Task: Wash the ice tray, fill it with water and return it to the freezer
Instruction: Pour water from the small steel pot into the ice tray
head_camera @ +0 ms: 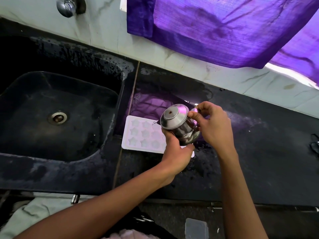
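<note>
- I see the white ice tray (138,135) with star-shaped cells lying flat on the wet black counter (259,144), just right of the sink (57,118).
- My left hand (174,150) curls its fingers round the underside of a tilted steel jug (177,125), held over the tray's right part.
- My right hand (212,126) pinches the jug's handle side, thumb and fingers bent.
- A thin stream leaves the jug's lip toward the tray.
- A purple curtain (224,28) hangs above.
</note>
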